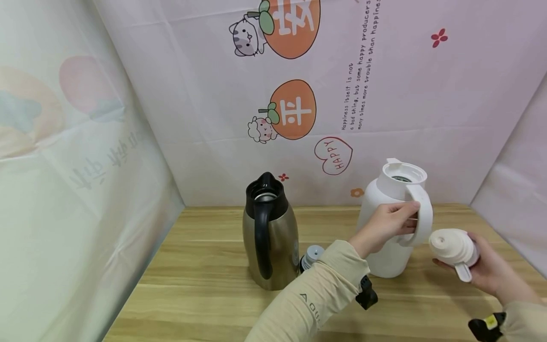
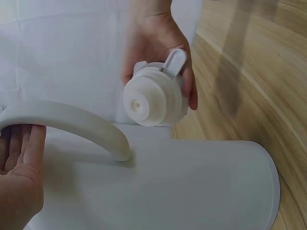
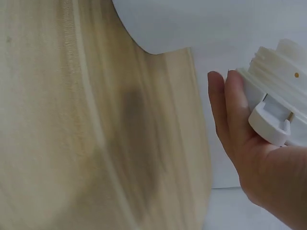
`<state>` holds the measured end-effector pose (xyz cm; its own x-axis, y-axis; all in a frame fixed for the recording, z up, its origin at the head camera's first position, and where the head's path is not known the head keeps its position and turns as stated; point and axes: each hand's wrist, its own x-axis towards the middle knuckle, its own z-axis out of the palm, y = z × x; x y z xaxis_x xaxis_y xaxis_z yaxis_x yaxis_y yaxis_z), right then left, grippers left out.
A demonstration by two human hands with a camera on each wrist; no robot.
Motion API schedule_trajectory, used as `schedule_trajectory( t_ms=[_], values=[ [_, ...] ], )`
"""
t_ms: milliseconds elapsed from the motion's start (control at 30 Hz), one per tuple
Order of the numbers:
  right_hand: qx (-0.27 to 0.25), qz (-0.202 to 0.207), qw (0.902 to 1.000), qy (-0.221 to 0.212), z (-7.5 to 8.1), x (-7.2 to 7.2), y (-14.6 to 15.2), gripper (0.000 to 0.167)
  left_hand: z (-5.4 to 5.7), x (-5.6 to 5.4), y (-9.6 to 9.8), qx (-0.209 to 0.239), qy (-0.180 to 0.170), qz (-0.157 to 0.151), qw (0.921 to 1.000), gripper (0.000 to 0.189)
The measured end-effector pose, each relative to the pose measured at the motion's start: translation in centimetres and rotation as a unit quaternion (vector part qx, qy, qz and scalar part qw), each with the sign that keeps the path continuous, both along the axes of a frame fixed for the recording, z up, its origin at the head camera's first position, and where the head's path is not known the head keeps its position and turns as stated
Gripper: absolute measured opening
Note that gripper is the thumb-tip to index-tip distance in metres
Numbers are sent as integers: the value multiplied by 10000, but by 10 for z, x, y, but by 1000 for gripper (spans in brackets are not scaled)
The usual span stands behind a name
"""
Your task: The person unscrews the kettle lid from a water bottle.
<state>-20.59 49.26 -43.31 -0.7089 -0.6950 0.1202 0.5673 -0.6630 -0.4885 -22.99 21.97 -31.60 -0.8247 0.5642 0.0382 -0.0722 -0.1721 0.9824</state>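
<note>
A white thermos jug (image 1: 386,259) stands upright on the table at the right, its mouth uncovered. My left hand (image 1: 386,223) grips its handle (image 1: 423,216), fingers passing through the loop, as the left wrist view also shows. Just right of the jug, my right hand (image 1: 489,266) holds the white screw-in lid (image 1: 453,247) above the table, its threaded side turned toward the jug. In the right wrist view the small lever (image 3: 271,124) on the lid shows near the base of the fingers.
Left of the jug stands a steel thermos jug (image 1: 278,247) with a black handle and an uncovered mouth. A grey and black lid (image 1: 313,255) lies beside it, partly behind my left sleeve. White printed cloth (image 1: 205,109) hangs behind the wooden table (image 1: 192,285).
</note>
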Motion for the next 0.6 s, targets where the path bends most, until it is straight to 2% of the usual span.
schedule_trajectory(
  t_ms=[167,333,467,600],
  values=[
    [-279,71,9994,-177,-15,2,-1,84,0,0,0,-6,-7,29,10000,35],
    [-348,131,9988,-326,-28,4,-4,80,-1,0,0,15,-37,26,10000,35],
    [-97,330,9989,-326,-37,3,-7,75,-1,0,0,14,-32,18,10000,35],
    [268,354,9984,-345,-40,2,-9,84,-1,0,1,31,-12,14,10000,35]
  ],
)
